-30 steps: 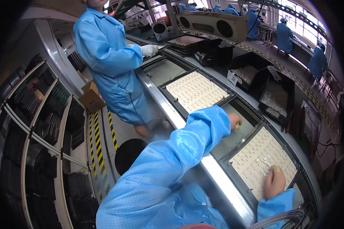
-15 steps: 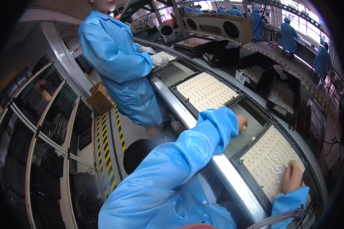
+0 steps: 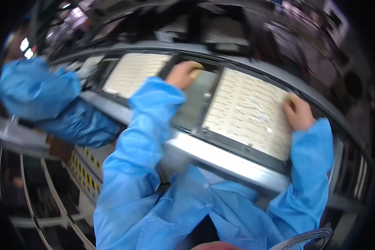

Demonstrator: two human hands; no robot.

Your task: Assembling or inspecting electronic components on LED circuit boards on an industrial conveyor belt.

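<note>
A cream tray (image 3: pixel 227 110) with rows of small slots sits in a dark frame (image 3: pixel 225 137) on the line before me. Small whitish pieces (image 3: pixel 254 102) lie loose on it, right of its middle. My right hand (image 3: pixel 300 113), with yellowish finger covers, is at the tray's right part, fingers curled together; anything in them is too small or blurred to tell. My left hand (image 3: pixel 184 75) is over the grey gap left of this tray. Its fingers are bent in, thumb near forefinger, and what they hold, if anything, is hidden.
A second cream tray (image 3: pixel 135 73) lies on the line further left. Beyond it a co-worker in a blue coat (image 3: pixel 37 91) stands with gloved hands over the line. A metal rail (image 3: pixel 225 156) runs along the near edge. Dark bins (image 3: pixel 227 31) stand behind, blurred.
The whole view has swung to the right, so the trays and both hands appear further left and higher. My right hand remains at the tray's right part, my left over the gap.
</note>
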